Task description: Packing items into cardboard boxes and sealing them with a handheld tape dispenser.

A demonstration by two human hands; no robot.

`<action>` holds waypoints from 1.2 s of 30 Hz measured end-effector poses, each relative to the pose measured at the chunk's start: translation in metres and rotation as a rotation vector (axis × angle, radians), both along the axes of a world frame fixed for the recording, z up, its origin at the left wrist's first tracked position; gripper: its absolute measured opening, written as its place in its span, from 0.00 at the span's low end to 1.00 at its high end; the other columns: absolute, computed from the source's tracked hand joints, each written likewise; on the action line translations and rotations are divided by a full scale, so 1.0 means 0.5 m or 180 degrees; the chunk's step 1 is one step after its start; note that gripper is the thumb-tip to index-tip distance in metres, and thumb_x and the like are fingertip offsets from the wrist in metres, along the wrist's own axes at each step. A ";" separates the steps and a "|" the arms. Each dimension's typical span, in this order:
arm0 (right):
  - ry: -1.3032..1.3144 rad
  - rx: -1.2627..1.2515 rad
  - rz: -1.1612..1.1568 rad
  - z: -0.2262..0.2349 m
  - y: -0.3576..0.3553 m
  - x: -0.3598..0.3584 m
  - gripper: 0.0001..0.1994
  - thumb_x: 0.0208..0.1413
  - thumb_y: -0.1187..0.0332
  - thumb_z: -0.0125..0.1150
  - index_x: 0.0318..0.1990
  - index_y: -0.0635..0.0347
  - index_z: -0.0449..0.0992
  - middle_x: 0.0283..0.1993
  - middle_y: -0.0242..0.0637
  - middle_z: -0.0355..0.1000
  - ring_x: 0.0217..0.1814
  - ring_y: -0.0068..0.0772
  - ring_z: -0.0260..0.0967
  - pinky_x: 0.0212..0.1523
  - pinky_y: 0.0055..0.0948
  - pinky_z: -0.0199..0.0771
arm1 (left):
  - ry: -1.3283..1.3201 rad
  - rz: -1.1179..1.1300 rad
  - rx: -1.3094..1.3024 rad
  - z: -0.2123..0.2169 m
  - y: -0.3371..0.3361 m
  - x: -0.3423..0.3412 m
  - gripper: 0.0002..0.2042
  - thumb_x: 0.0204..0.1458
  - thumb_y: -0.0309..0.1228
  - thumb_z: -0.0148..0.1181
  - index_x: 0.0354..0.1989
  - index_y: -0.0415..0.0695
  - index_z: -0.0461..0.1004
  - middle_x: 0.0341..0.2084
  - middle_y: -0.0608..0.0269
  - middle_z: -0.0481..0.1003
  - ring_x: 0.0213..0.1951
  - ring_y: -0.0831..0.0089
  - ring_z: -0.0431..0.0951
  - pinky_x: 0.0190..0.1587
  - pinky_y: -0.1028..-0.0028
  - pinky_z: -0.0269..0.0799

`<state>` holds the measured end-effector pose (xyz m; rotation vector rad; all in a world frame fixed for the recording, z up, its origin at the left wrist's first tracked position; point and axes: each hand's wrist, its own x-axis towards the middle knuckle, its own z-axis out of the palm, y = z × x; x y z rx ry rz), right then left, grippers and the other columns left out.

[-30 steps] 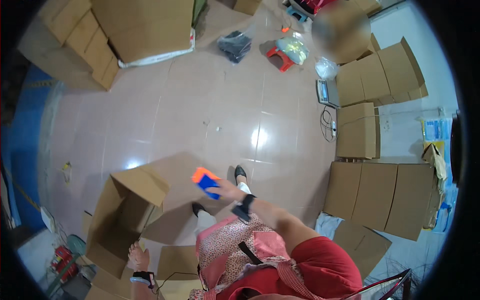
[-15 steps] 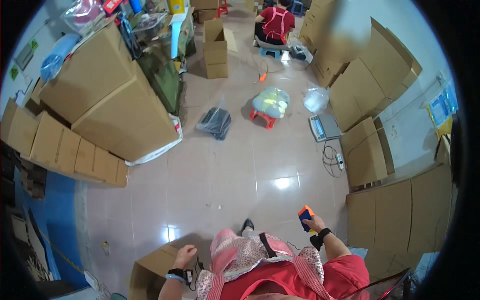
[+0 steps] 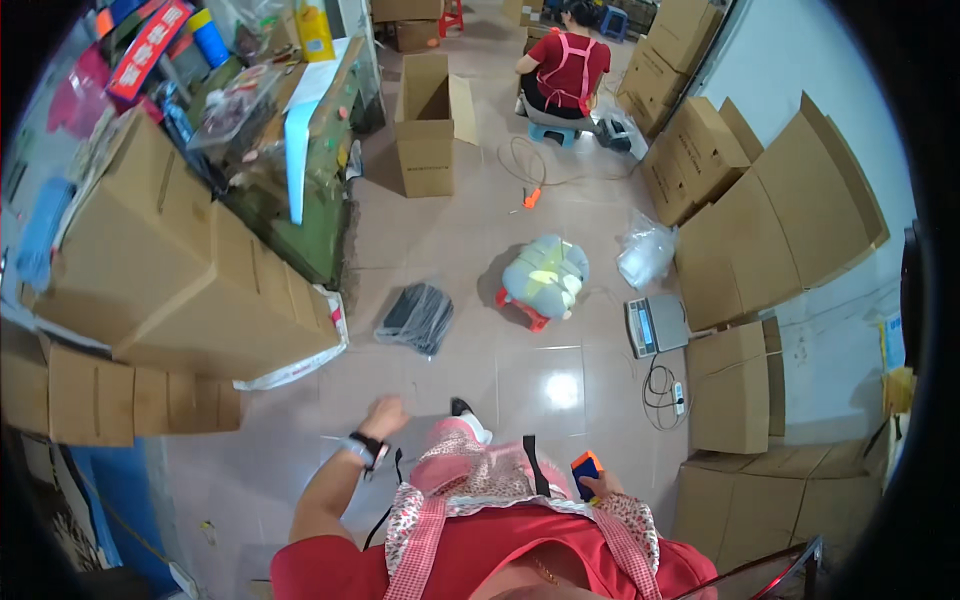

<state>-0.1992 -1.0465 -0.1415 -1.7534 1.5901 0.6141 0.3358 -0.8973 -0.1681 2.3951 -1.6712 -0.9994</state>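
Right up close, at lower centre, it's a floral pink apron [image 3: 470,465] over a red top, and just beside it the right hand [image 3: 602,486] has its grip closed around a blue-and-orange block [image 3: 582,476], right of centre near the bottom. Over to the left, the left hand [image 3: 385,416] hangs above the floor, a dark band [image 3: 372,450] at the wrist; blurred, so I can't tell whether that grip is spread or pressed together. Past the dark shoe [image 3: 460,407], mid-frame, lies a clear bag of dark material [image 3: 416,318]; right of it, a red stool [image 3: 538,322] carries a grey bundle [image 3: 535,272], with a scale [image 3: 656,326] farther right. Upper centre, an open carton [image 3: 425,165] stands upright, and beyond, a co-worker in red [image 3: 568,75] sits on a blue stool [image 3: 553,134].
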 end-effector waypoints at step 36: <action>-0.0765 0.1099 -0.2044 -0.184 -0.817 0.517 0.19 0.47 0.58 0.63 0.36 0.69 0.76 0.31 0.37 0.76 0.30 0.26 0.72 0.33 0.28 0.72 | -0.2346 -0.0514 -0.2521 -0.087 -1.648 0.870 0.05 0.47 0.29 0.54 0.24 0.42 0.74 0.34 0.62 0.69 0.43 0.62 0.69 0.44 0.61 0.64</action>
